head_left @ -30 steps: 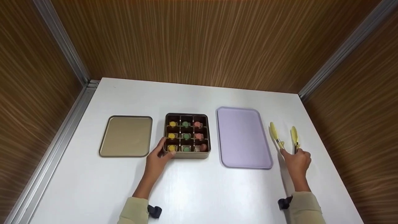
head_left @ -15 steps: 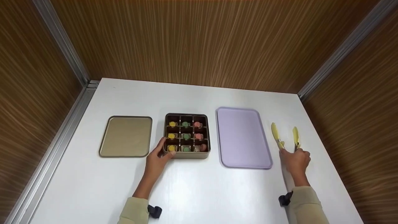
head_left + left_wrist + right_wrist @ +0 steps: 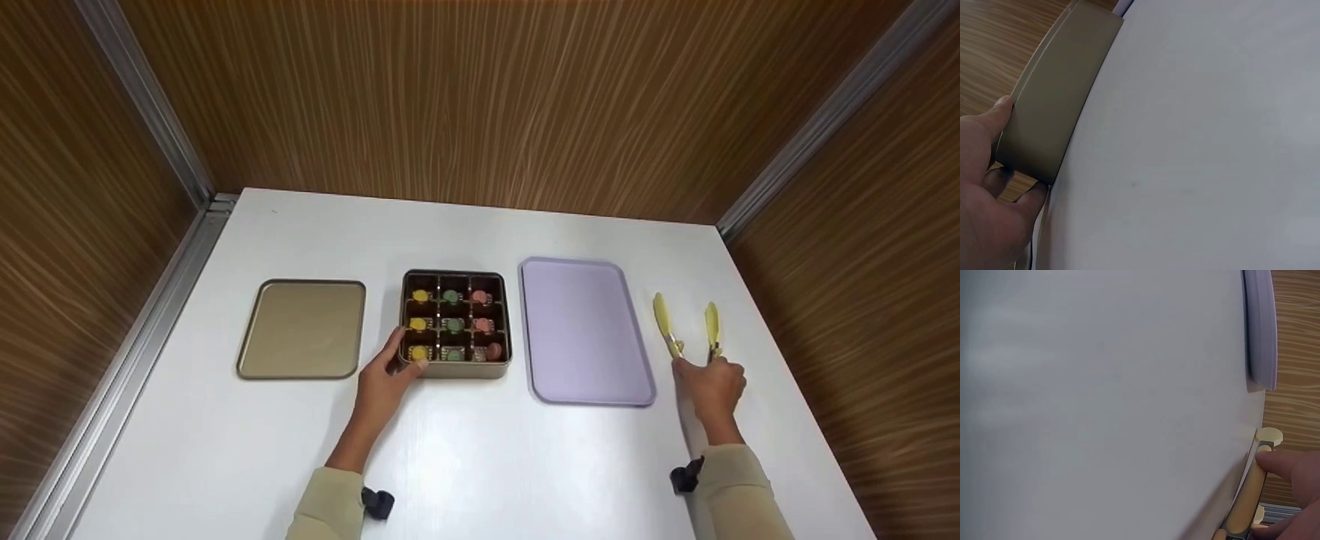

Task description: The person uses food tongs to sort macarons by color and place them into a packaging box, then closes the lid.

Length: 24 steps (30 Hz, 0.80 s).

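My left hand (image 3: 381, 386) holds the near left corner of a square gold tin (image 3: 465, 370) in the head view. Its thumb (image 3: 998, 115) lies at the upper rim, the fingers at the left side and lower edge. A dark divided insert fills the tin, with small round yellow (image 3: 420, 324), green (image 3: 454, 325), pink (image 3: 484, 325) and brown pieces (image 3: 493, 351) in its compartments. At the right, my right hand (image 3: 709, 382) grips the handles of yellow-tipped tongs (image 3: 663, 319), which stand spread and point away from me. The right wrist view shows a handle (image 3: 1248, 498) under the fingers.
A flat gold lid (image 3: 304, 330) lies left of the tin. Between tin and tongs is a lilac tray (image 3: 589, 330) with a raised rim. All stand on a white table (image 3: 480, 457), enclosed by wood-grain panels (image 3: 465, 112) at the back and both sides.
The tin has shifted slightly right and away from me, with my left hand on it. My right hand has moved slightly forward, still holding the tongs.
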### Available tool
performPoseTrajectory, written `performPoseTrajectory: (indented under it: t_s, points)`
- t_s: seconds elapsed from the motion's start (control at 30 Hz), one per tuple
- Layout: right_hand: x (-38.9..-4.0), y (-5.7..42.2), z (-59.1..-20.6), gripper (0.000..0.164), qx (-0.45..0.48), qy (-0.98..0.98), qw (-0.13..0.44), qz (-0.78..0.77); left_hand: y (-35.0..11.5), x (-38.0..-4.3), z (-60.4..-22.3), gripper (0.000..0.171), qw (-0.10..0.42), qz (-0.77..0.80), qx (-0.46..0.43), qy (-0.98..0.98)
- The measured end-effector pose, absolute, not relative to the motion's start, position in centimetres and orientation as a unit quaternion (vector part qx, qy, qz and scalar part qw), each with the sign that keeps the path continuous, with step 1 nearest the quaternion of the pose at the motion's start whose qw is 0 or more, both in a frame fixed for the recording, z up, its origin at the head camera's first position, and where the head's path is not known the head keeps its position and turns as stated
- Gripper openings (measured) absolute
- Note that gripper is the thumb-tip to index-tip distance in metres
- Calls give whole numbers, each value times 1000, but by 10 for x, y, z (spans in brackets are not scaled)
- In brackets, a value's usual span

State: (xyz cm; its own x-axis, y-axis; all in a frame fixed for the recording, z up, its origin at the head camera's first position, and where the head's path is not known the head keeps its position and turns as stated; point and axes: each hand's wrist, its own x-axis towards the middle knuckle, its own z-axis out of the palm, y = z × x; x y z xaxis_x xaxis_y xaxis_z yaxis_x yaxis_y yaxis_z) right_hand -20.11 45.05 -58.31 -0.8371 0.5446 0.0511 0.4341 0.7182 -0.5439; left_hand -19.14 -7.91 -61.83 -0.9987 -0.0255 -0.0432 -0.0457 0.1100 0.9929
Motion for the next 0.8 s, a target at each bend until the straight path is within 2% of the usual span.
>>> performPoseTrajectory:
  t_s: [0.3, 0.53, 0.67, 0.8]
  points:
    - [-200, 452, -584, 65, -252, -927, 108, 257, -79, -195, -615, 72, 27, 665, -10, 746]
    - [-197, 451, -582, 62, -254, -927, 101, 256, -79, -197, -615, 72, 33, 660, -21, 750]
    - [-195, 448, -580, 62, -253, -923, 123, 262, -79, -197, -614, 75, 33, 659, -31, 751]
    - [-195, 442, -577, 58, -236, -917, 180, 267, -81, -196, -612, 82, 37, 660, -34, 749]
